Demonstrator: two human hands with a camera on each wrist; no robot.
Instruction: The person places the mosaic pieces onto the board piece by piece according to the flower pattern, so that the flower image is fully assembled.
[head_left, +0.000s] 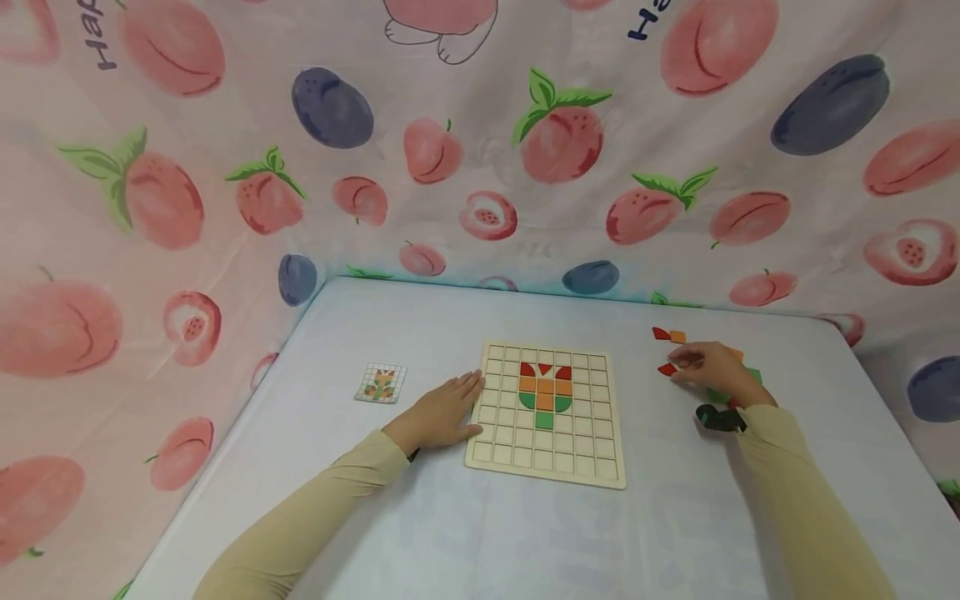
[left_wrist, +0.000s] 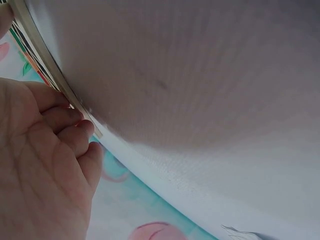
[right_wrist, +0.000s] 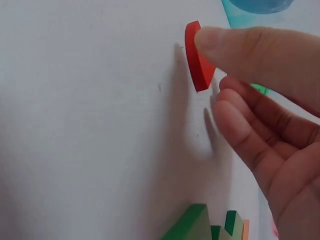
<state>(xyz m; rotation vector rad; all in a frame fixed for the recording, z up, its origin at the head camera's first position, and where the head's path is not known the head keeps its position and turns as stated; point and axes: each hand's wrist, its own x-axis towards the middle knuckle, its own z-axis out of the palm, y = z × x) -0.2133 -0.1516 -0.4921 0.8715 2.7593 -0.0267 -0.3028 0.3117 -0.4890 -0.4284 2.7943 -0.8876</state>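
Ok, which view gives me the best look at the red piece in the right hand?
The right wrist view: the red piece shows large there, its edge visible, though the thumb covers part of its face. The head view shows it only small, in the right hand; the left wrist view doesn't show it.

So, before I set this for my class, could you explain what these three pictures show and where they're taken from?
There's no machine, just a person's left hand and right hand, both bare. The wide picture comes from a camera on the head; the two close ones come from a camera on each wrist. On the white table lie a small patterned card, a gridded board partly filled with coloured pieces, and loose pieces. The left hand touches the board's edge; the right pinches a red piece.
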